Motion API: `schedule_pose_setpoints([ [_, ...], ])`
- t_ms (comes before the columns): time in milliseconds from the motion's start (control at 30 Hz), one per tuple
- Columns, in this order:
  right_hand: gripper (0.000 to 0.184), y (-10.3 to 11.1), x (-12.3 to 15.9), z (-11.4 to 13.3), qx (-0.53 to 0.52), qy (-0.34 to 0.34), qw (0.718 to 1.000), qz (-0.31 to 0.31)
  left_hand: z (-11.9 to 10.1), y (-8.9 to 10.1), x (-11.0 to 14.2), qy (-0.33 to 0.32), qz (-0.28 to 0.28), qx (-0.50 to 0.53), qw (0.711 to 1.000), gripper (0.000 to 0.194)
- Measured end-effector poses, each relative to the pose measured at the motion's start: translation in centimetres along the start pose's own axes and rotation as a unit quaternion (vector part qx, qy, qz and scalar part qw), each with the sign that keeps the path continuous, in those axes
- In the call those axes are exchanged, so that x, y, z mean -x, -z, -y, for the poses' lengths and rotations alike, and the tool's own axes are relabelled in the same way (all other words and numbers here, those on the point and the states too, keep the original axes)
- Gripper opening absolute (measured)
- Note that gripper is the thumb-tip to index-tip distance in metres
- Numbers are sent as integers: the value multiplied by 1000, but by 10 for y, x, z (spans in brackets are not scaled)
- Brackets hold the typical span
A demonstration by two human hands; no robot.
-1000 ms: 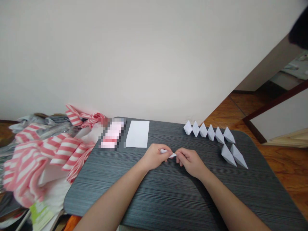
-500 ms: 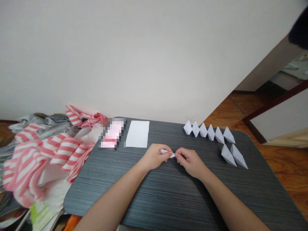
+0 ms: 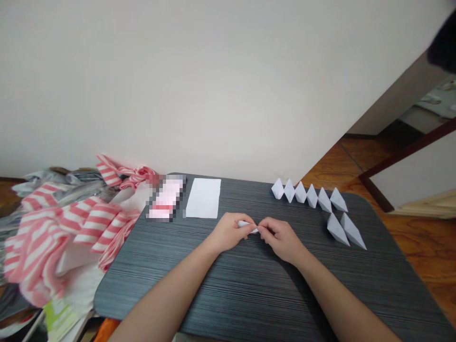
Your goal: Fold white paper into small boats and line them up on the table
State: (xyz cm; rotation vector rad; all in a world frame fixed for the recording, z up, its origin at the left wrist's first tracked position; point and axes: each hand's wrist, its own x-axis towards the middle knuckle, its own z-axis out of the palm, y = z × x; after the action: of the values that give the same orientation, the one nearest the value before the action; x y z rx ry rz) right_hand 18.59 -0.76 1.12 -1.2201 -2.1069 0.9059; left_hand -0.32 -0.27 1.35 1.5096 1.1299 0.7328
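A small folded white paper is held above the middle of the dark table. My left hand is closed around its body, thumb on the near side. The fingertips of my right hand pinch the paper's right tip. Most of the folds are hidden by my fingers. To the right stand several white folded paper boats, a row of them at the back and two more nearer me. A stack or sheet of white paper lies flat beyond my left hand.
A blurred-out pink and white item lies left of the white paper. Striped pink and white cloth and other clutter are heaped beside the table's left edge. A white wall rises behind; wooden floor shows at right.
Almost nothing differs. My right fingertips have shifted very slightly left along the paper's tip, while my left hand keeps its hold.
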Motion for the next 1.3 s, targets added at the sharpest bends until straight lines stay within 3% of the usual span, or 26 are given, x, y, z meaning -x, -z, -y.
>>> schedule_pose_setpoints([
  [633, 20, -1, 1, -3, -3, -12, 1000, 5, 0, 2, -1, 11, -2, 20, 1000, 32],
  [933, 18, -3, 0, -2, 9, 17, 1000, 9, 1, 1, 1, -19, 13, -42, 999, 23],
  [1300, 22, 0, 2, -2, -45, -35, 998, 10, 3, 2, 0, 1, -4, 13, 1000, 26],
])
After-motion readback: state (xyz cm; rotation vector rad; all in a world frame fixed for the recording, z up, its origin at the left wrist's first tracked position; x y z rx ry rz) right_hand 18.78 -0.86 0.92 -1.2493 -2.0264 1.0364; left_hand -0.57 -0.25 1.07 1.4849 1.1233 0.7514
